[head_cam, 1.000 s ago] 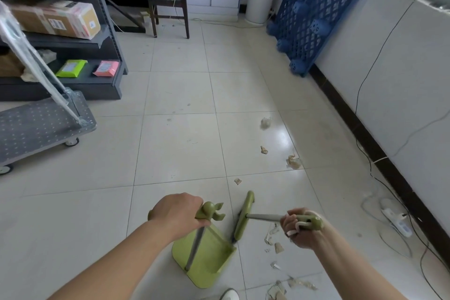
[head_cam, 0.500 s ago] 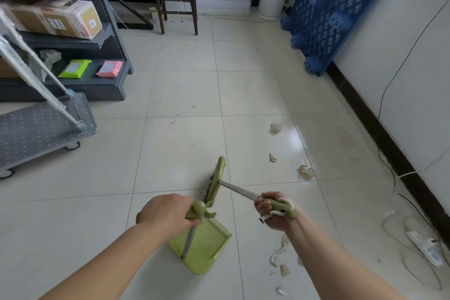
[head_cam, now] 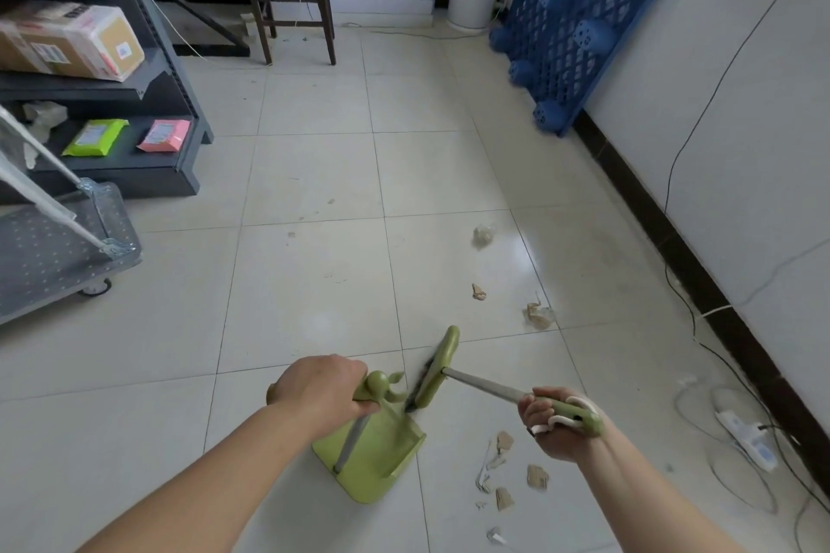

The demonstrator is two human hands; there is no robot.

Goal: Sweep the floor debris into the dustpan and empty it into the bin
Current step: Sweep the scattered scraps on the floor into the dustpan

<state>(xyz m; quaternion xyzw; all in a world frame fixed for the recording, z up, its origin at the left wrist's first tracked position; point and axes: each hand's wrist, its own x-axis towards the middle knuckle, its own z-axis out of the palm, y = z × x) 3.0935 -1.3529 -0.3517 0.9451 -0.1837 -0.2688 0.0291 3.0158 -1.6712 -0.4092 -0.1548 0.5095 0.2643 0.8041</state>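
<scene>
My left hand (head_cam: 321, 388) grips the top of the green dustpan's handle; the dustpan (head_cam: 375, 458) stands on the floor tiles below it, mouth toward the right. My right hand (head_cam: 554, 429) holds the green grip of a small broom, whose metal shaft runs up-left to the green broom head (head_cam: 438, 368), which sits at the pan's far edge. Brown paper scraps (head_cam: 505, 469) lie on the tiles just right of the pan, under my right wrist. Further scraps (head_cam: 536, 315) and a crumpled white wad (head_cam: 483, 235) lie farther ahead.
A grey platform trolley (head_cam: 58, 251) and dark shelving (head_cam: 134, 103) with boxes stand at the left. A blue pallet (head_cam: 579, 13) leans on the right wall. Cables and a power strip (head_cam: 745, 440) lie along the right skirting. A dark chair (head_cam: 292, 9) stands at the back.
The broom head swung from the right of the pan across to its left, then back to its far edge. The view shifted, and the scraps now lie right of the pan.
</scene>
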